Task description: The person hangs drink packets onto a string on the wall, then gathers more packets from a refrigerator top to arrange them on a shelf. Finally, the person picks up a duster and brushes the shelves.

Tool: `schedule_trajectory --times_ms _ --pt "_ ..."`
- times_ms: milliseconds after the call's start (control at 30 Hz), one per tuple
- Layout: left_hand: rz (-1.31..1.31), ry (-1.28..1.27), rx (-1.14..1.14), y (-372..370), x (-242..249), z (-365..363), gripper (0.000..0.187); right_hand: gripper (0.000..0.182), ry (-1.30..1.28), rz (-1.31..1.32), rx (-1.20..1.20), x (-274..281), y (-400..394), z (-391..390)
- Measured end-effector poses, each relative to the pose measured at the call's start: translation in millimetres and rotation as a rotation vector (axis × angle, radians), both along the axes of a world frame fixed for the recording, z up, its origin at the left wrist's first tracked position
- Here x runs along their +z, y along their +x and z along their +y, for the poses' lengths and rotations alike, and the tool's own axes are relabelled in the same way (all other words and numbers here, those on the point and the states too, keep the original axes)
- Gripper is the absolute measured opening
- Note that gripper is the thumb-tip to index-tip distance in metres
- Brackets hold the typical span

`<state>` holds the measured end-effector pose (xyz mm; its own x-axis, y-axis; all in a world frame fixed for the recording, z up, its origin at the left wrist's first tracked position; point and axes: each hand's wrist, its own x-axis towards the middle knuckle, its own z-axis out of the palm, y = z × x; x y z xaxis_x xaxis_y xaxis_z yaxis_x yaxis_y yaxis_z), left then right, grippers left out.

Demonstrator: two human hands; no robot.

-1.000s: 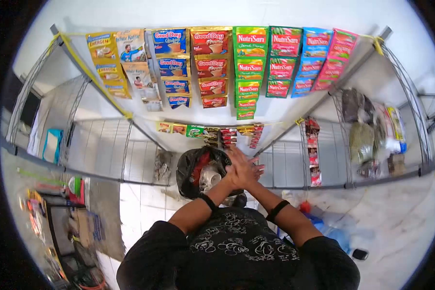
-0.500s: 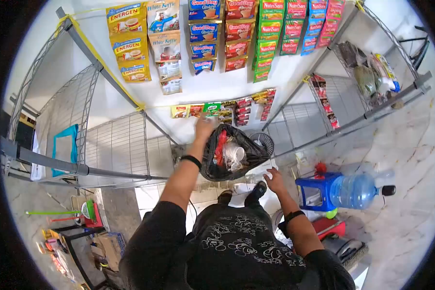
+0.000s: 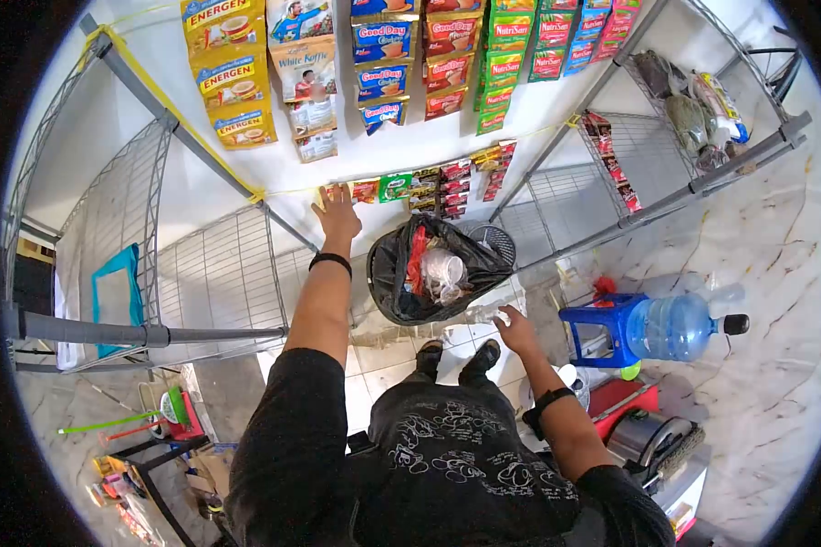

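Note:
My left hand (image 3: 337, 217) is raised to the low row of hanging sachets, fingers spread over the yellow sachet (image 3: 321, 195) at its left end and partly hiding it. Right of it hang a red sachet (image 3: 365, 191) and a green sachet (image 3: 395, 188). My right hand (image 3: 517, 330) is held low, fingers bent but apart, below a bin lined with a black plastic bag (image 3: 388, 292). Something clear (image 3: 483, 314) shows by its fingertips; I cannot make out what it is. A white cup (image 3: 442, 267) and red wrapping (image 3: 417, 255) lie inside the bag.
Wire shelves (image 3: 219, 264) flank me on both sides. More sachet strips (image 3: 380, 77) hang above on the white wall. On the right, a large water bottle (image 3: 670, 330) lies on a blue stool (image 3: 602, 333). A dark mesh basket (image 3: 494, 246) stands behind the bin.
My left hand has moved left from the green sachet to the yellow one at the row's end. My right hand stays low beside the bin, its fingers more bent.

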<state>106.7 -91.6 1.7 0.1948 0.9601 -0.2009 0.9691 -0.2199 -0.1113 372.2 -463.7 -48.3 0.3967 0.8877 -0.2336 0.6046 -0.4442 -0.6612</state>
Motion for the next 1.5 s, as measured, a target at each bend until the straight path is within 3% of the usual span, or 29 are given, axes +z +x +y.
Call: schedule_trajectory --times_ms 200,233,267,333,367,467,533,800,1067,1433,1500 --pt "0.006 0.057 0.012 -16 9 -2 0.071 0.037 0.027 0.000 0.037 -1 0 19" --pt "-0.031 0.187 0.000 -19 0 4 0.059 0.036 0.046 -0.002 0.040 -3 1 22" --pt "-0.038 0.196 0.000 -22 -2 17 0.059 0.036 0.054 -0.009 0.039 -6 3 27" --pt "-0.037 0.184 -0.061 -21 9 27 0.041 0.035 0.075 0.002 0.047 -1 1 30" --pt "-0.024 0.311 -0.093 -20 12 30 0.027 0.035 0.013 -0.003 0.022 2 1 31" --pt "0.013 0.206 -0.127 -15 18 46 0.023 0.038 -0.085 0.052 0.027 8 3 31" --pt "-0.003 0.236 -0.134 -9 10 59 0.022 0.042 0.032 -0.013 0.093 -4 10 27" --pt "-0.058 0.230 -0.173 -14 -2 70 0.022 0.037 -0.156 0.035 -0.007 35 9 42" --pt "-0.126 0.233 -0.170 -32 -2 69 0.021 0.038 -0.054 0.020 0.091 9 9 47" --pt "-0.117 0.215 -0.207 -19 -9 66 0.019 0.037 -0.139 0.133 0.053 22 1 53" --pt "-0.178 0.288 -0.130 -15 -7 57 0.026 0.037 -0.134 0.116 0.057 28 0 56"
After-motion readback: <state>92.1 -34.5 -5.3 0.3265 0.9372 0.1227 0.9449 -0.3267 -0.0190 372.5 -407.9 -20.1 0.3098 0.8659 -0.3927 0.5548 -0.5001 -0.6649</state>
